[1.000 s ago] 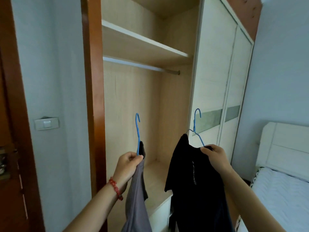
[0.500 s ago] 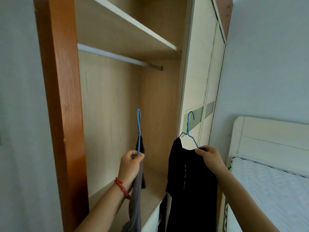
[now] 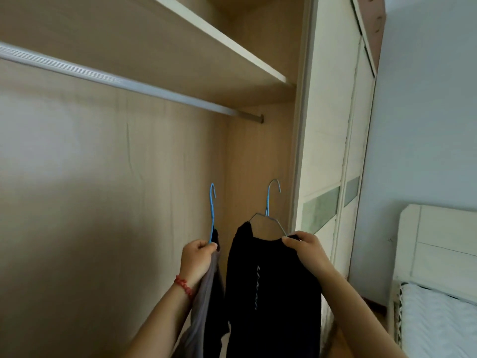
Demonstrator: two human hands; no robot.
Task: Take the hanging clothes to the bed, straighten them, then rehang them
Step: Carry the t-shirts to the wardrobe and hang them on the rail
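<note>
Left hand (image 3: 197, 257) gripped the blue wire hanger (image 3: 212, 213); right hand (image 3: 305, 248) pinched the black shirt's (image 3: 271, 293) shoulder. Hooks needed lifting squarely over the silver rail (image 3: 129, 85) at upper left.

Open wooden wardrobe (image 3: 129, 177), pale back panel. Shelf (image 3: 180, 55) up top. Sliding door (image 3: 325, 125) white with greenish glass strip (image 3: 320, 205), just right of the fingers. Light blue wall (image 3: 426, 99) far right. Red beaded bracelet (image 3: 183, 284) below the fingers, on the wrist.

You can read nothing here — the black shirt (image 3: 271, 293) carries a thin column of pale marks, too small to make out.
</note>
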